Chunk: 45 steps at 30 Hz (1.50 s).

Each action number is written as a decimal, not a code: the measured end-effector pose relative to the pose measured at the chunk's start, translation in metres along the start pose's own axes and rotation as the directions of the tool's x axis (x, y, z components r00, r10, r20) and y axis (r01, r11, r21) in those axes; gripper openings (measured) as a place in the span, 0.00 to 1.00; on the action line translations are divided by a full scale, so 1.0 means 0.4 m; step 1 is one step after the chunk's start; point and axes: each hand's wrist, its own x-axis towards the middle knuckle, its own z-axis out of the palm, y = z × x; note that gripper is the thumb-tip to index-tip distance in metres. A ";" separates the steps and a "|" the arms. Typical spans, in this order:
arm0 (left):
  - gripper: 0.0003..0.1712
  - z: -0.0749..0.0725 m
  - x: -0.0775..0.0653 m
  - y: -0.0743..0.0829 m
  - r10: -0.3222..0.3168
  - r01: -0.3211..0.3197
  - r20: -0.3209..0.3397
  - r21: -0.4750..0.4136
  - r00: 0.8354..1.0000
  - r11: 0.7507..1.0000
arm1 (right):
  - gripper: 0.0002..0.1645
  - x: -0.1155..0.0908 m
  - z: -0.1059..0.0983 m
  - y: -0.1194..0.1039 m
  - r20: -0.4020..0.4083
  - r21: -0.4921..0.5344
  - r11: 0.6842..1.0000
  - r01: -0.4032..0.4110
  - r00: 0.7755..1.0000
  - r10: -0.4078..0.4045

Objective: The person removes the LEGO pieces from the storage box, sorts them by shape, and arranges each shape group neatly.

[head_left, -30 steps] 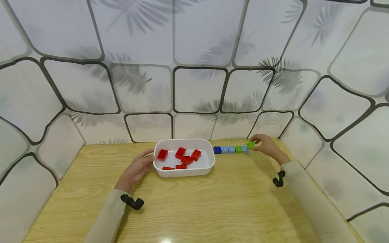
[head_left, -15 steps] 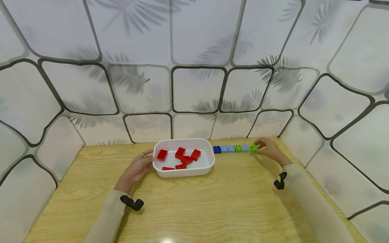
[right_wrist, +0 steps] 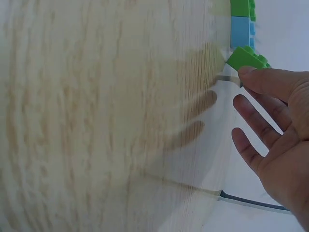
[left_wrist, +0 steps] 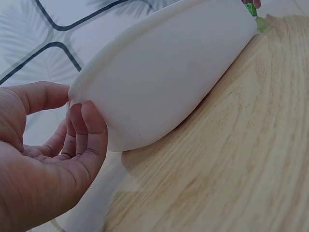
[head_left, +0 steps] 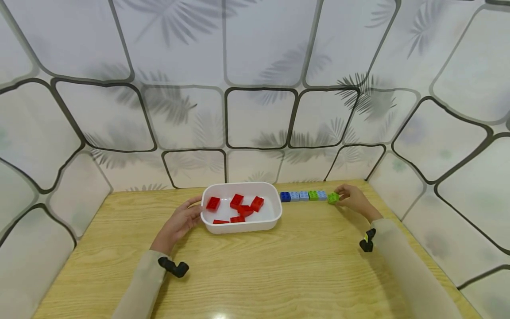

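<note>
In the head view my right hand pinches a lime-green toy brick at the right end of a brick row. The right wrist view shows that green brick tilted, one corner close to the light blue brick; the thumb lies on it while other fingers spread. A white plastic tub stands left of the row, holding several red bricks. My left hand grips its left end; in the left wrist view, thumb and curled fingers meet at the tub's rim.
The row runs from a dark blue brick through light blue bricks and a green brick, along the back of the wooden table. A patterned wall covering rises behind and at both sides.
My right hand has moved slightly right and down with the green brick, from over the row's end to beside it, and the brick has turned. My left hand stays on the tub.
</note>
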 end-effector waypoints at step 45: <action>0.37 -0.005 0.004 -0.005 0.000 0.000 0.007 -0.016 1.000 1.000 | 0.22 0.045 0.012 0.008 0.006 -0.261 0.965 -0.039 0.999 0.042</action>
